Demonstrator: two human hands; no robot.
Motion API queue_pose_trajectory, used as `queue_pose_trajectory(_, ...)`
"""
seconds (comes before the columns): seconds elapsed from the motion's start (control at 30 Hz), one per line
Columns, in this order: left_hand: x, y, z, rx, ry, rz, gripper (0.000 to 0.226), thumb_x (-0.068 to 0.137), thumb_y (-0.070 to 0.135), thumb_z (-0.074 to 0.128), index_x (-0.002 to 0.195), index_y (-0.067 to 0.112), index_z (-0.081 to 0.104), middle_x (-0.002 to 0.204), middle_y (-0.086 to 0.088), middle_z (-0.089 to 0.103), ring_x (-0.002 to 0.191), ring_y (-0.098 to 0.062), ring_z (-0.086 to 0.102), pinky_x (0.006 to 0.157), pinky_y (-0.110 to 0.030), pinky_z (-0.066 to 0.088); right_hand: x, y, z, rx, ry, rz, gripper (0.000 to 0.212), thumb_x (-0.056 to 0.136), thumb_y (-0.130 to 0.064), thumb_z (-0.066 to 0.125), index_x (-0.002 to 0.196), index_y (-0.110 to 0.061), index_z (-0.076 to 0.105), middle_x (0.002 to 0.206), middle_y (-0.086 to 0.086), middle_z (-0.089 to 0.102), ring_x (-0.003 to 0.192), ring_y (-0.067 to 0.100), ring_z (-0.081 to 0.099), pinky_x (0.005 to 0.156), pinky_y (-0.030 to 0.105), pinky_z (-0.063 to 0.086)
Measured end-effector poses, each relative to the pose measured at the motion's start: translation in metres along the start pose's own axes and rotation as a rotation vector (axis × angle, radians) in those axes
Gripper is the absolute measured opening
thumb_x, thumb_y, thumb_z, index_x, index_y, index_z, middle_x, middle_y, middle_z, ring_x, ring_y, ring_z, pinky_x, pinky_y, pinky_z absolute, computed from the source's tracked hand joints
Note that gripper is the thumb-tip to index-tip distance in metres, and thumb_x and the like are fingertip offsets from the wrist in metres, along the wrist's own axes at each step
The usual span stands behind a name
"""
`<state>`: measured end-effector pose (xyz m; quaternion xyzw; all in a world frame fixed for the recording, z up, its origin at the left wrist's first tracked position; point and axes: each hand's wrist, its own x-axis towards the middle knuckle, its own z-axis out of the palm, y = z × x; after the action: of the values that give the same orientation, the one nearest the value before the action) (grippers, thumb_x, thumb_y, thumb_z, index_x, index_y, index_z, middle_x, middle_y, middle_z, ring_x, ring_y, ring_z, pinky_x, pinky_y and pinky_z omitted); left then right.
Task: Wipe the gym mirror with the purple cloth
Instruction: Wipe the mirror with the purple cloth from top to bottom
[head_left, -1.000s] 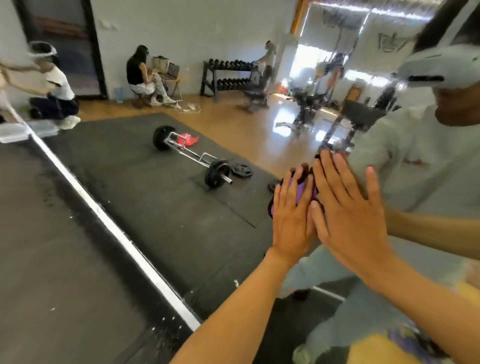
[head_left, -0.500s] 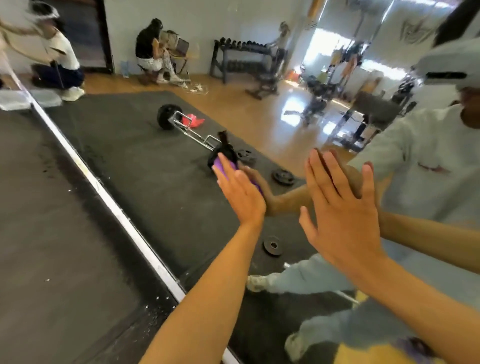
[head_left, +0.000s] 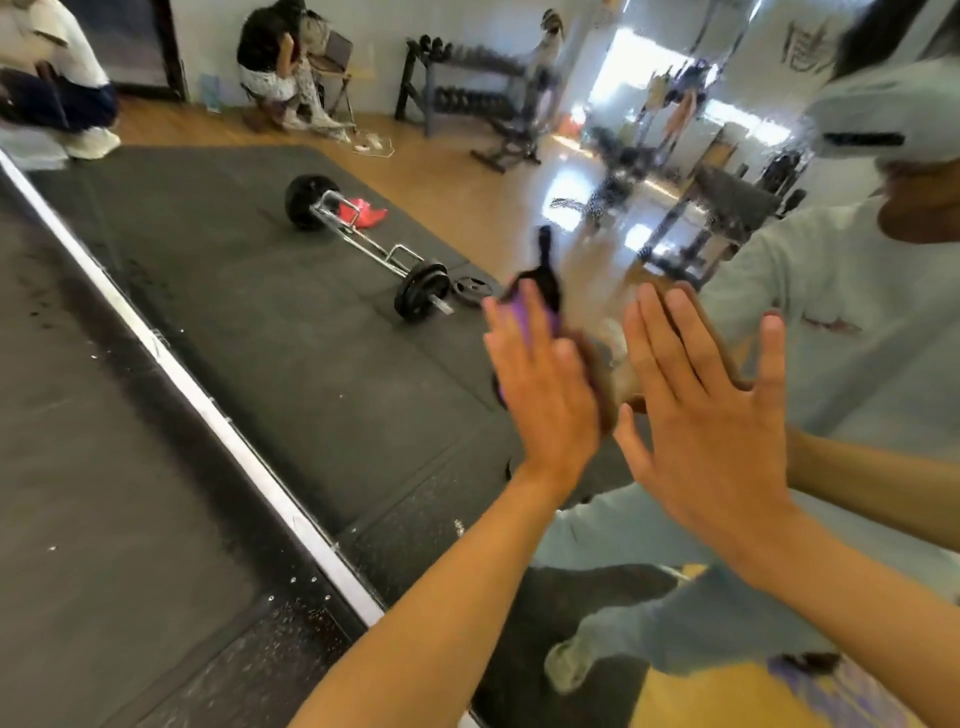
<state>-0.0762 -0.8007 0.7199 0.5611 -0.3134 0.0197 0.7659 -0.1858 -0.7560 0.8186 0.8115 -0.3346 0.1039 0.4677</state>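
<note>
Our left hand (head_left: 545, 395) spread flat, pressing the crumpled purple cloth (head_left: 524, 325) onto the large gym wall mirror (head_left: 322, 364), our right hand (head_left: 711, 415) at its 3 o'clock, fingers splayed on the glass, no legible writing.

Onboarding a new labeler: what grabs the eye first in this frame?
Two flat hands at the mirror, center right: the left hand presses the purple cloth to the glass, and the right hand is spread open beside it. Next, the reflected barbell on the black mat, upper center, with a red item by it.
</note>
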Motion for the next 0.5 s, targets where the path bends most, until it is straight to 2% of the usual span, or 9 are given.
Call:
queue_pose_trajectory(0.07,-0.014,0.018,0.008,0.086,-0.091,0.186,0.055,0.113,0.047,0.009,0.163,0.025,0.014,0.175,-0.003,0.015,0.163,-0.018,0.000,0.132,-0.046,0.006,-0.001,0.001,0.000,0.032,0.044,0.003,0.072,0.104,-0.033,0.030,0.166,-0.006,0.006,0.174,0.010,0.002,0.161,0.025,0.004,0.125,0.058,-0.014)
queue_pose_trajectory(0.13,-0.019,0.013,0.006,0.099,-0.145,0.258,0.052,0.114,0.046,0.010,0.162,0.027,0.015,0.170,-0.013,0.028,0.163,-0.018,0.002,0.132,-0.046,0.006,-0.006,0.005,0.001,0.059,0.059,-0.024,0.069,0.103,-0.032,0.025,0.165,-0.004,0.012,0.174,0.011,0.007,0.161,0.027,0.009,0.126,0.057,-0.010)
queue_pose_trajectory(0.17,-0.024,0.006,0.004,0.087,-0.168,0.288,0.051,0.114,0.045,0.012,0.162,0.027,0.016,0.170,-0.011,0.027,0.163,-0.018,0.003,0.132,-0.046,0.005,-0.010,0.007,0.001,0.064,0.044,-0.045,0.070,0.102,-0.032,0.025,0.165,-0.004,0.012,0.174,0.011,0.007,0.161,0.027,0.010,0.127,0.057,-0.007)
queue_pose_trajectory(0.23,-0.042,-0.008,-0.002,0.059,-0.197,0.306,0.052,0.114,0.045,0.014,0.163,0.027,0.016,0.174,0.004,0.016,0.163,-0.019,0.005,0.132,-0.045,0.004,-0.020,0.012,0.002,0.038,-0.008,-0.087,0.073,0.099,-0.032,0.026,0.165,-0.005,0.011,0.174,0.011,0.005,0.161,0.027,0.009,0.127,0.058,-0.003)
queue_pose_trajectory(0.3,-0.062,-0.022,-0.005,0.057,-0.174,0.191,0.054,0.113,0.048,0.011,0.165,0.035,0.013,0.175,0.013,0.003,0.163,-0.020,0.007,0.132,-0.044,0.005,-0.030,0.011,0.004,-0.011,-0.041,-0.104,0.078,0.096,-0.031,0.032,0.166,-0.006,0.009,0.175,0.010,0.003,0.161,0.026,0.008,0.127,0.058,-0.004)
queue_pose_trajectory(0.33,-0.070,-0.030,-0.005,0.056,-0.144,0.100,0.055,0.112,0.051,0.009,0.166,0.041,0.010,0.176,0.009,0.003,0.163,-0.020,0.007,0.132,-0.044,0.005,-0.034,0.007,0.006,-0.020,-0.050,-0.103,0.080,0.094,-0.032,0.035,0.166,-0.007,0.009,0.175,0.010,0.003,0.161,0.026,0.007,0.126,0.058,-0.006)
queue_pose_trajectory(0.37,-0.078,-0.038,-0.005,0.048,-0.108,0.007,0.056,0.111,0.053,0.009,0.166,0.043,0.007,0.176,0.000,0.007,0.163,-0.020,0.008,0.132,-0.044,0.005,-0.037,0.001,0.009,-0.019,-0.063,-0.108,0.082,0.093,-0.034,0.038,0.166,-0.007,0.010,0.175,0.009,0.003,0.161,0.026,0.006,0.126,0.058,-0.008)
queue_pose_trajectory(0.43,-0.091,-0.054,-0.007,0.020,-0.033,-0.139,0.058,0.111,0.049,0.017,0.167,0.035,0.009,0.174,-0.013,0.019,0.163,-0.021,0.008,0.132,-0.049,0.009,-0.043,-0.016,0.017,-0.005,-0.110,-0.151,0.084,0.092,-0.037,0.040,0.166,-0.009,0.011,0.175,0.008,0.001,0.161,0.026,0.003,0.125,0.058,-0.010)
queue_pose_trajectory(0.5,-0.102,-0.069,-0.012,0.012,0.021,-0.269,0.060,0.108,0.040,0.022,0.167,0.036,0.011,0.174,-0.010,0.021,0.162,-0.023,0.013,0.129,-0.056,0.018,-0.051,-0.033,0.028,0.008,-0.160,-0.213,0.085,0.093,-0.036,0.044,0.166,-0.011,0.010,0.175,0.009,-0.001,0.162,0.026,-0.001,0.126,0.057,-0.009)
